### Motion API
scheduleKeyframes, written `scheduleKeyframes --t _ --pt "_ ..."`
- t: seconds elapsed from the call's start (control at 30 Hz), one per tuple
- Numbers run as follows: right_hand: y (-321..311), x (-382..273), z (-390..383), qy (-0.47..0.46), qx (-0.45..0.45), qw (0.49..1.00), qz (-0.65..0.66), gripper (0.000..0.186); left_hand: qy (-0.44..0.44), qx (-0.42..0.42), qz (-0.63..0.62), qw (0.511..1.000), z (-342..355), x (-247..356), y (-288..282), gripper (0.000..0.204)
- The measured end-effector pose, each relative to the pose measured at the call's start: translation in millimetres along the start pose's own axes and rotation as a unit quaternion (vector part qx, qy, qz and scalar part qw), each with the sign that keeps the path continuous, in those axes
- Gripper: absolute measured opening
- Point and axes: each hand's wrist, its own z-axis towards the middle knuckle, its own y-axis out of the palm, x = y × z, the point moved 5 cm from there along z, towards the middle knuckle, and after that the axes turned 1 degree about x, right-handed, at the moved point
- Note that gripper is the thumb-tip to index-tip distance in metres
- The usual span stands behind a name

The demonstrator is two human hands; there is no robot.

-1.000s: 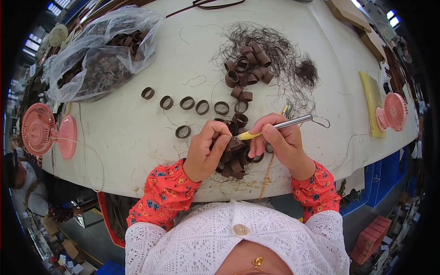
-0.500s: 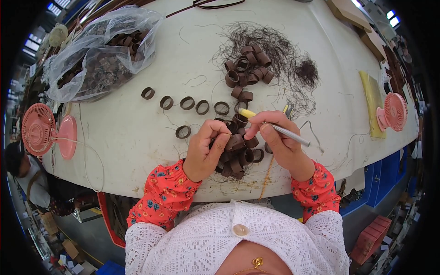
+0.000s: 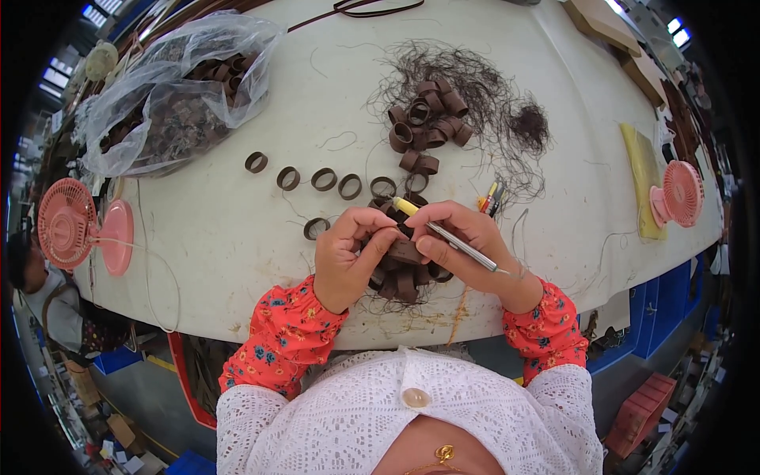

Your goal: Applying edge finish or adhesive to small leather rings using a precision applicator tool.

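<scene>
My left hand (image 3: 352,253) is closed in a pinch at the upper edge of a brown ring (image 3: 405,252) above a heap of similar rings (image 3: 402,286). My right hand (image 3: 467,241) holds a slim yellow-and-silver tool (image 3: 465,247) slanting across the fingers, yellow end up to the left, while its finger and thumb reach to that same ring. Several loose rings (image 3: 349,186) lie in a row leftward. Just beyond my right hand rests a small yellow-and-dark tool (image 3: 492,192). Farther back is another ring pile (image 3: 427,119) among tangled dark threads (image 3: 529,127). Fine detail between my fingertips is hidden.
A clear plastic bag of rings (image 3: 182,95) sits back left. Pink fans (image 3: 67,222) (image 3: 679,190) stand either side, the right one beside a yellow sheet (image 3: 637,174). Cardboard pieces (image 3: 602,24) lie back right. A co-worker (image 3: 47,297) is left below the table (image 3: 198,261).
The yellow-and-silver tool went from pointing at the ring to tilting up-left over the fingers; my right hand's fingertips have moved left onto the ring. The co-worker at left has shifted.
</scene>
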Motion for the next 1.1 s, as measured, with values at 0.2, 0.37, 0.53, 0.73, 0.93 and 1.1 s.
scheduleKeyframes --t 0.2,0.37,0.53,0.73,0.93,1.1 --pt "-1 3 -2 -0.034 0.006 0.998 0.046 0.018 0.006 0.015 0.006 1.0 2 1 -1 0.012" --pt "-4 0 -1 0.001 0.037 0.992 0.122 0.016 0.043 0.036 0.128 0.99 4 5 -6 0.014" --pt "-2 5 2 -0.019 0.043 0.986 0.162 0.014 0.179 0.078 0.217 0.957 8 20 -3 0.015" --pt "-1 7 2 -0.052 0.056 0.985 0.154 0.012 0.185 0.032 0.189 0.964 -4 26 -1 0.014" --pt "1 7 -2 -0.11 0.071 0.987 0.092 0.012 0.122 -0.006 0.134 0.983 0 15 4 0.013" --pt "6 0 -5 -0.185 0.063 0.98 -0.028 0.012 0.07 -0.028 0.07 0.995 2 9 1 0.008"
